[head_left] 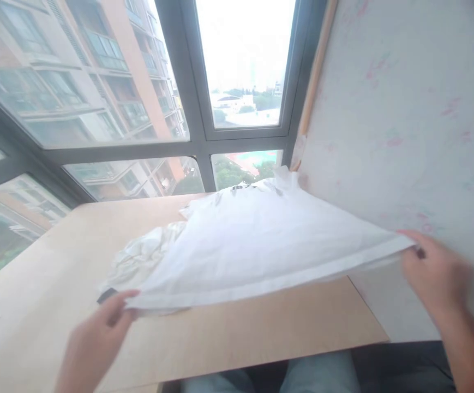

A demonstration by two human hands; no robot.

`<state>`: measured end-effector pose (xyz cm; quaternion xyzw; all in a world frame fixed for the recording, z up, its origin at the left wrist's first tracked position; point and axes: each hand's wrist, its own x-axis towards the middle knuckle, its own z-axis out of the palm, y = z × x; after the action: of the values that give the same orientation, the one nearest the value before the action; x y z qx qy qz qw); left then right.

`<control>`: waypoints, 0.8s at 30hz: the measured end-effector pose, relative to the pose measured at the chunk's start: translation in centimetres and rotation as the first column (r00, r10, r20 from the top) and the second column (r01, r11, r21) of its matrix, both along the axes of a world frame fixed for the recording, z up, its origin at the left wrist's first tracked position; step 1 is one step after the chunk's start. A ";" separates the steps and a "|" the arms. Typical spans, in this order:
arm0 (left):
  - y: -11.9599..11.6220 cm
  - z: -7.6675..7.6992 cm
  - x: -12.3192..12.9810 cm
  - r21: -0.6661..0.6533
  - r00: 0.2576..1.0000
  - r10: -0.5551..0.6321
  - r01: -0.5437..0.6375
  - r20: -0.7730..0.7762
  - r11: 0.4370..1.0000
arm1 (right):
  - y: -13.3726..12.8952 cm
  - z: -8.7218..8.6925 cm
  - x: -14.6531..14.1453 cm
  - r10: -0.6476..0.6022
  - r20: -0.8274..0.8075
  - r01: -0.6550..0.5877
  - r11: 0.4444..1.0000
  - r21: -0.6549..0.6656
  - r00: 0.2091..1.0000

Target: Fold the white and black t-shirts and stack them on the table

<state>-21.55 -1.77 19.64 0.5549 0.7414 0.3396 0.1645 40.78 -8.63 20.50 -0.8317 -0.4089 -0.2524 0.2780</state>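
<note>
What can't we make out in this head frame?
All in the head view:
Dark print on the white garment: unreadable, blurred and steeply angled.
Crumpled cream cloth: right part hidden by the white garment.
Small dark item: partly covered by the left hand; identity unclear.
Right hand: finger detail lost to blur.
Trousers: cut off by the bottom edge.
</note>
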 end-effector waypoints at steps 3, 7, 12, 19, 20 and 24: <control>-0.5 -7.5 2.9 -0.249 0.987 -0.146 0.127 -0.059 0.960 | -2.6 -8.9 -3.0 0.109 -0.129 -0.136 0.965 -0.224 0.986; -4.4 -14.3 4.5 -0.350 0.967 -0.254 0.228 -0.030 0.909 | -5.9 -15.9 -4.2 0.057 -0.253 -0.156 0.906 -0.393 0.966; -5.7 -14.6 2.6 -0.475 0.913 -0.407 0.368 0.021 0.800 | -8.0 -17.9 -2.6 0.030 -0.315 -0.164 0.900 -0.405 0.948; 2.4 -10.5 3.8 -0.001 0.758 -0.320 0.388 -0.568 0.922 | -6.9 -19.8 -2.6 -0.042 -0.352 -0.161 0.834 -0.527 0.935; 4.1 -10.3 4.6 0.027 0.696 -0.313 0.431 -0.646 0.902 | -6.6 -20.2 -2.8 -0.016 -0.345 -0.178 0.834 -0.522 0.939; 10.3 -11.6 6.4 -0.055 0.568 -0.320 0.433 -0.758 0.900 | -5.8 -21.4 -3.4 0.119 -0.299 -0.252 0.851 -0.460 0.947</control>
<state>-15.11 8.54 8.02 0.7996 0.5807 0.0865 -0.1265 37.34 -14.47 -0.88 -0.8568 -0.4986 -0.0004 0.1314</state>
